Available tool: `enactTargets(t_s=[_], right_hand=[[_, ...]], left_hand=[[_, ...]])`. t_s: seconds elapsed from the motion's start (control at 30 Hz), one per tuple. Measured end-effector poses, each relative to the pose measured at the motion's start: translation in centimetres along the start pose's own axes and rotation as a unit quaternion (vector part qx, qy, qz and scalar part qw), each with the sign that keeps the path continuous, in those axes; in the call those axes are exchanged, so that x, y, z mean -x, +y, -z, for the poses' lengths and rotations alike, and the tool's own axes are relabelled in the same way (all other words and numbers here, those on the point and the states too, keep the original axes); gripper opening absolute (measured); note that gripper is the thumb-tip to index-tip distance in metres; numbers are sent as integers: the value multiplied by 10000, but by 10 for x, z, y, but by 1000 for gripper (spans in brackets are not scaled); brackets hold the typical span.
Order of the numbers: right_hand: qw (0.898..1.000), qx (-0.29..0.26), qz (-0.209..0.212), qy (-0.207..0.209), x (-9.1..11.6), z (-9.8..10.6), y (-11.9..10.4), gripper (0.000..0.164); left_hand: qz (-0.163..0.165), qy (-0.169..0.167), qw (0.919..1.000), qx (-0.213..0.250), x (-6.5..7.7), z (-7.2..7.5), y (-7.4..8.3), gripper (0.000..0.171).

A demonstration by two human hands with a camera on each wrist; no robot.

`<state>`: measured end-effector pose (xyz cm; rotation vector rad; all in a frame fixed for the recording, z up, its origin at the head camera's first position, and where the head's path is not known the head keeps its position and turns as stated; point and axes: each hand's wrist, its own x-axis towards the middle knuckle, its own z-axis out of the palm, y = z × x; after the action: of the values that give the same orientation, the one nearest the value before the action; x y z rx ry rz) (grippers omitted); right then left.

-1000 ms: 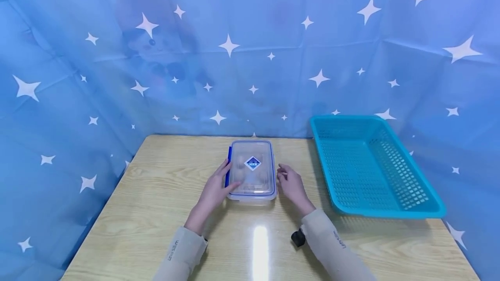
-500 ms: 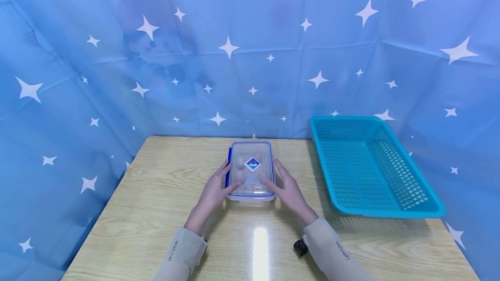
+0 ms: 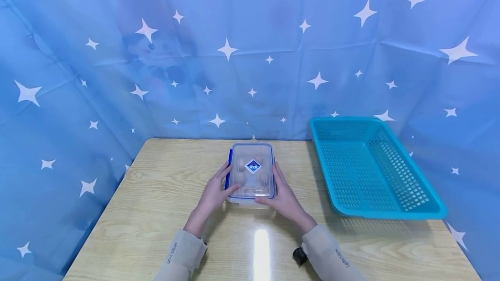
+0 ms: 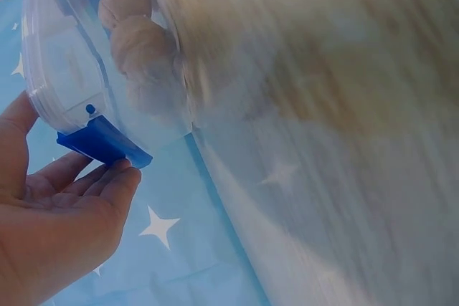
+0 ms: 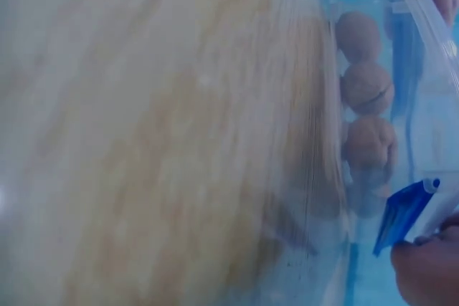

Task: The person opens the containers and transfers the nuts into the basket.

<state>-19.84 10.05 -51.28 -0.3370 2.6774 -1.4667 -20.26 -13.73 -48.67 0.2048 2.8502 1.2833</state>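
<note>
A clear plastic food storage box [image 3: 259,181] with a blue-edged lid lies on the table in the head view. Several round brown things that look like walnuts [image 5: 368,87] show through its wall in the wrist views. My left hand [image 3: 212,192] grips the box's left side, thumb on the lid, fingertips touching a blue latch [image 4: 104,141] that sticks outward. On the right side, my right hand [image 3: 287,198] holds the front right corner with its thumb at the lid's front edge. Its fingers meet another tilted blue latch [image 5: 405,214]. Fingers of both hands are partly hidden.
A turquoise plastic basket [image 3: 332,185] with perforated walls stands at the table's right. A blue curtain [image 3: 258,73] with white stars hangs behind and around the wooden table [image 3: 156,216].
My right hand has moved from beside the box, fingers bent, to spread around its right side, and its thumb slid toward the front lid edge. The left hand and box stayed nearly still.
</note>
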Motion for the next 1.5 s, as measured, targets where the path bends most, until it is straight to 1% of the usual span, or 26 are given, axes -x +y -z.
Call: enactTargets(t_s=[0.2, 0.4, 0.47, 0.53, 0.6, 0.7, 0.77, 0.97, 1.13, 1.27, 1.37, 1.43, 1.5], right_hand=[[10000, 34, -86, -32, 1, 1, -7, 125], [9997, 134, -189, -115, -2, 3, -11, 127], [9997, 135, -197, -109, -3, 3, -12, 127], [9997, 67, -195, -94, -2, 2, -12, 127], [9998, -9, -205, -87, -1, 2, -12, 126], [9995, -129, -274, -100, 1, 1, -12, 126], [9994, -160, -295, -98, 2, 0, -12, 126], [9994, -210, -245, -89, 2, -1, -11, 126], [9993, -269, -241, -120, 2, -2, -10, 125], [9993, -313, -189, -106, 3, -2, -10, 124], [9993, -327, -171, -95, 4, -2, -10, 123], [9992, -350, -168, -96, 4, -1, -10, 123], [9992, -358, -155, -99, 4, -1, -11, 123]], left_hand=[[-167, 92, 9998, -28, 1, 0, 0, 71], [-164, 123, 9998, 78, 0, 3, 1, 71], [-107, 123, 9996, 241, -2, 4, 0, 74], [-18, 106, 9983, 579, -3, 5, -1, 75], [60, 100, 9947, 1018, -5, 5, -3, 76], [163, 89, 9844, 1752, -7, 5, -7, 73], [194, 101, 9792, 2020, -9, 5, -10, 70], [395, 101, 9713, 2342, -14, 3, -16, 66], [655, 104, 9572, 2818, -14, 0, -18, 63], [864, 145, 9485, 3043, -12, -4, -19, 59], [1031, 182, 9405, 3232, -10, -7, -19, 57], [1070, 237, 9374, 3307, -9, -9, -17, 57], [1073, 314, 9359, 3339, -8, -11, -16, 56]])
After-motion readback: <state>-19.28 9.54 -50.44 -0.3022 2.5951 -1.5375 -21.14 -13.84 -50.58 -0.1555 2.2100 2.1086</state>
